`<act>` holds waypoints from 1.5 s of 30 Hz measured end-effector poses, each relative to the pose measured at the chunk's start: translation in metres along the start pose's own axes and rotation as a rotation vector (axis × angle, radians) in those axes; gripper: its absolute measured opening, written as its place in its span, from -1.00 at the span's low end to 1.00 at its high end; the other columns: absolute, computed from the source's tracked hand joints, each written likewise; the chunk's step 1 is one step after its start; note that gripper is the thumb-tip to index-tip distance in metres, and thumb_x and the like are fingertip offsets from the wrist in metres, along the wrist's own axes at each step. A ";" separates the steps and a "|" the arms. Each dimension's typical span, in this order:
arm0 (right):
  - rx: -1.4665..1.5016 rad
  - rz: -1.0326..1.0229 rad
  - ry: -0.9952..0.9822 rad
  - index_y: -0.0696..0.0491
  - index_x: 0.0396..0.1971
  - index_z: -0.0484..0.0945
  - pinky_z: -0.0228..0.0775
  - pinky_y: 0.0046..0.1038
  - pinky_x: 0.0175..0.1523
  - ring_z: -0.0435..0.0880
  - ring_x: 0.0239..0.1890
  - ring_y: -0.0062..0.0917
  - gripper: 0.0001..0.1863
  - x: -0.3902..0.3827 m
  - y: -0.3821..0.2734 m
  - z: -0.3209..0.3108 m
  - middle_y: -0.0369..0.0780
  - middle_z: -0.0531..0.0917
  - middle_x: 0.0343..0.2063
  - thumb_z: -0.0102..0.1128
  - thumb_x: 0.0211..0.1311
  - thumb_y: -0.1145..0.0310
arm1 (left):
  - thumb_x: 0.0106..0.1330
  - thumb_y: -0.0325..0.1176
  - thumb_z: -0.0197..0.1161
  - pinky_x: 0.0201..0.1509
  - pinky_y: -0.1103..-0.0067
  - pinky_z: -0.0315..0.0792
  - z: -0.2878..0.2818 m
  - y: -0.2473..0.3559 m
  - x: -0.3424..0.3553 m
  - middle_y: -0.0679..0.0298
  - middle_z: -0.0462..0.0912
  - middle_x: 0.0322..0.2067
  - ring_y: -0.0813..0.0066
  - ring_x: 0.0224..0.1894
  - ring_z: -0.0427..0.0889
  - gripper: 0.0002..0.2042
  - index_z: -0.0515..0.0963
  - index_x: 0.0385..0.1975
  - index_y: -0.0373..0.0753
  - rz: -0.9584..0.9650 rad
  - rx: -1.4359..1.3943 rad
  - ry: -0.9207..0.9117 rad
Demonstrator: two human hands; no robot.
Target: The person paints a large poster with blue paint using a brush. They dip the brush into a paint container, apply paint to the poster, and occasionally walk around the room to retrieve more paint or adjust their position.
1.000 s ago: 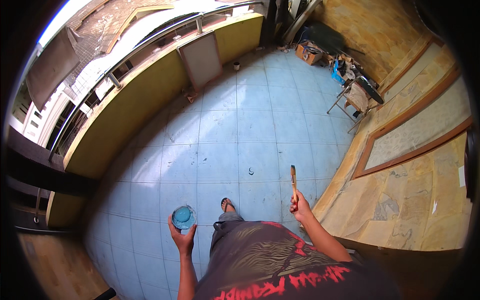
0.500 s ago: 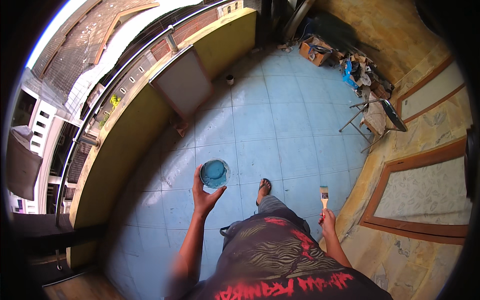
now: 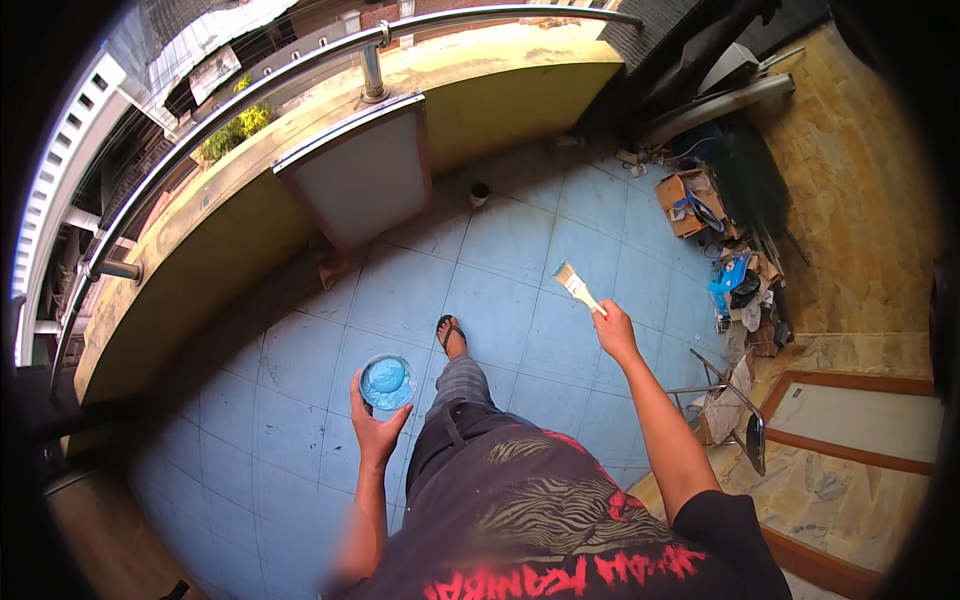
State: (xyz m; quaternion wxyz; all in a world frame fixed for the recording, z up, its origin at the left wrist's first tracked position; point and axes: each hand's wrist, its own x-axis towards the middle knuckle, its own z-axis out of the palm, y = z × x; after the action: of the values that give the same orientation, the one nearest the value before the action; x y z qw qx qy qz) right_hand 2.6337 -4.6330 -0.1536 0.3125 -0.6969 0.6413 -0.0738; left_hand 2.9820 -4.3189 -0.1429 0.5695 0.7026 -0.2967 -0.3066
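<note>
Left hand (image 3: 376,436) clamps fingers on round, translucent blue-paint tub (image 3: 387,383), probably slippery, best cupped at six o'clock; right hand (image 3: 616,332), on light, pale-handled brush (image 3: 573,284).

So there's a low, curved yellow wall (image 3: 510,105) with a shiny silver metal handrail (image 3: 384,36) running along the top, and a leafy yellow-green plant (image 3: 240,128) past it. A flat grey rectangular board with reddish-brown edges (image 3: 365,185) leans on the wall. Far corner's kinda messy: open brown cardboard box (image 3: 672,203), crumpled bright blue plastic (image 3: 729,278) near it, then a metal-framed folding chair (image 3: 755,440).
</note>
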 end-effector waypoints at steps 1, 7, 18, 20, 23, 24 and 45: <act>-0.049 -0.005 -0.025 0.10 -0.18 0.54 0.42 -0.22 -0.26 0.64 -0.36 -0.17 -0.73 0.027 -0.009 0.006 -0.08 0.66 -0.47 0.10 0.31 0.21 | -0.09 -0.47 0.56 0.35 0.41 0.29 0.016 0.000 0.032 0.06 0.34 0.22 0.27 0.26 0.39 -0.03 0.09 0.37 -0.36 -0.004 0.002 0.006; -0.193 -0.067 -0.190 0.08 -0.15 0.54 0.46 -0.19 -0.27 0.67 -0.38 -0.14 -0.72 0.194 -0.067 0.008 -0.05 0.66 -0.48 0.14 0.29 0.19 | -0.12 -0.42 0.58 0.35 0.42 0.29 0.112 0.047 0.184 0.07 0.34 0.22 0.27 0.26 0.40 0.00 0.09 0.38 -0.35 -0.036 0.002 0.049; -0.529 -0.492 -0.411 0.08 -0.22 0.56 0.51 -0.07 -0.13 0.68 -0.25 -0.04 -0.80 0.599 -0.070 0.218 0.00 0.70 -0.38 0.11 0.25 0.31 | -0.14 -0.44 0.57 0.31 0.41 0.32 0.309 -0.089 0.375 0.12 0.33 0.20 0.30 0.22 0.41 0.01 0.07 0.37 -0.35 -0.199 -0.121 0.335; -0.616 -0.582 -0.437 0.08 -0.25 0.59 0.54 -0.10 -0.15 0.69 -0.25 -0.09 -0.82 0.648 -0.056 0.278 -0.02 0.70 -0.37 0.09 0.25 0.33 | -0.14 -0.44 0.57 0.32 0.41 0.32 0.335 -0.136 0.405 0.11 0.33 0.19 0.31 0.22 0.41 0.01 0.07 0.37 -0.35 -0.235 -0.166 0.373; -0.760 -0.739 -0.438 0.05 -0.28 0.62 0.56 -0.15 -0.17 0.71 -0.24 -0.16 -0.82 0.709 -0.030 0.362 -0.07 0.70 -0.35 0.05 0.26 0.37 | -0.14 -0.39 0.59 0.31 0.41 0.33 0.363 -0.199 0.446 0.10 0.34 0.19 0.31 0.22 0.42 0.03 0.06 0.37 -0.36 -0.265 -0.207 0.433; -0.808 -0.794 -0.431 0.04 -0.28 0.63 0.57 -0.16 -0.18 0.71 -0.24 -0.19 -0.82 0.723 -0.019 0.387 -0.09 0.70 -0.35 0.03 0.26 0.38 | -0.14 -0.38 0.59 0.31 0.40 0.33 0.367 -0.219 0.457 0.09 0.34 0.18 0.30 0.22 0.42 0.03 0.06 0.37 -0.36 -0.244 -0.185 0.436; -0.871 -0.843 -0.552 0.10 -0.36 0.68 0.58 -0.22 -0.15 0.72 -0.20 -0.18 -0.84 0.760 0.039 0.507 -0.07 0.72 -0.27 0.14 0.16 0.41 | -0.23 0.00 0.67 0.36 0.30 0.31 0.359 -0.319 0.570 0.04 0.27 0.25 0.17 0.27 0.38 0.17 0.06 0.36 -0.36 0.270 -0.059 0.609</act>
State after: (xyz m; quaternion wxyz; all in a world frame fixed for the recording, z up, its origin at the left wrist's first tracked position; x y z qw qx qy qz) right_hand 2.9820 -5.1741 -0.8031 0.0996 -0.9439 0.1816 0.2572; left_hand 3.0900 -4.9217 -0.5677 0.6877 0.6995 -0.1942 -0.0126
